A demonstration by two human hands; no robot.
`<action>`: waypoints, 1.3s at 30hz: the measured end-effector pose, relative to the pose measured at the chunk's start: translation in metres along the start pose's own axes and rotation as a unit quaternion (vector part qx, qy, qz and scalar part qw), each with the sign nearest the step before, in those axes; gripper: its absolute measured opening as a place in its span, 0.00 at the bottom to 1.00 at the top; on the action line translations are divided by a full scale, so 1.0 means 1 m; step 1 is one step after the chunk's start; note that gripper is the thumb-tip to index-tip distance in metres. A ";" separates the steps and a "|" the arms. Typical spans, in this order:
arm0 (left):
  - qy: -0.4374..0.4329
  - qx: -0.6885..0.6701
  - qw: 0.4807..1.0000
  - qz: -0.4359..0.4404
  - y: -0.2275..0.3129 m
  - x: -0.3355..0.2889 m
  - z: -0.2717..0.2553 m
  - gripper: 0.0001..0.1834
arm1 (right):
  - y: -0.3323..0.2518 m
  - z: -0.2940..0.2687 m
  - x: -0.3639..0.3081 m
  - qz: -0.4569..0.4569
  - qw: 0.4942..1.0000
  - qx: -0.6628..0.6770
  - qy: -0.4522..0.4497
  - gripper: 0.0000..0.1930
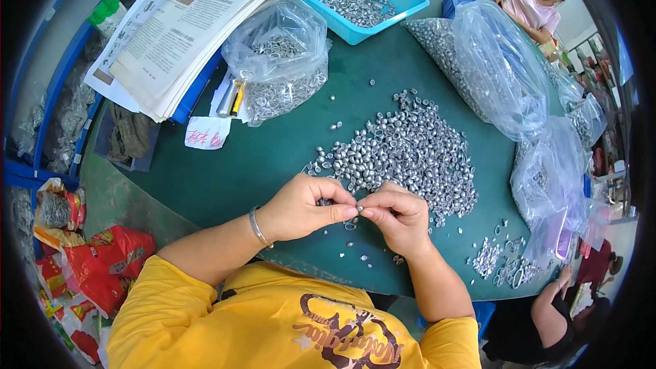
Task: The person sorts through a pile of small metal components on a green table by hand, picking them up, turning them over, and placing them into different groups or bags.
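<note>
My left hand (pixel 301 206) and my right hand (pixel 398 217) meet at the near side of the green table (pixel 225 184). Thumbs and forefingers of both pinch one small silvery metal piece (pixel 360 209) between them. More dark metal shows under the curled fingers of my left hand, too hidden to make out. Just beyond my hands spreads a big pile of small rounded silver metal pieces (pixel 403 150), some hollow like caps. A few loose pieces and a thin ring (pixel 350 225) lie below my fingers.
A blue basket (pixel 362 33) of metal pieces stands at the back, beside a clear bag (pixel 283 89) of rings. Papers (pixel 184 34) lie at left. Filled plastic bags (pixel 451 48) line the right side. Small piles (pixel 487 257) sit near right. Other people (pixel 533 3) sit around the table.
</note>
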State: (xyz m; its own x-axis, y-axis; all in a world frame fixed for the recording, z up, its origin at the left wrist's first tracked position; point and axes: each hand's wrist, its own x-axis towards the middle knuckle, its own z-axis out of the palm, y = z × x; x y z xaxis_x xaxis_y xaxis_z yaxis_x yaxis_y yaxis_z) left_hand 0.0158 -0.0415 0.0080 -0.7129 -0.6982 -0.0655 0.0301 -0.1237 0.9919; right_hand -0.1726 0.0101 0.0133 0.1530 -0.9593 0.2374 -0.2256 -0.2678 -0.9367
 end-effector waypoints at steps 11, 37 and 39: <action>-0.025 0.012 1.000 -0.008 0.004 -0.001 0.000 0.05 | 0.005 -0.002 -0.001 0.066 0.992 0.101 -0.033 0.04; 0.103 0.457 0.871 0.150 -0.003 0.001 -0.014 0.05 | -0.005 0.002 -0.006 -0.010 0.933 -0.357 -0.045 0.05; 0.106 0.474 0.856 0.176 -0.007 0.002 -0.015 0.06 | -0.003 0.000 -0.005 -0.015 0.933 -0.358 -0.042 0.05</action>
State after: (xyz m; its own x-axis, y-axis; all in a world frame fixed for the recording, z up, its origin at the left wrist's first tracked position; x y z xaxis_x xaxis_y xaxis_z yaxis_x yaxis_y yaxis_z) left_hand 0.0245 -0.0522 -0.0009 -0.6299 -0.7000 0.3365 -0.4382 0.6780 0.5902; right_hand -0.1726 0.0159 0.0150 0.2371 -0.9482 0.2116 -0.8002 -0.3141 -0.5109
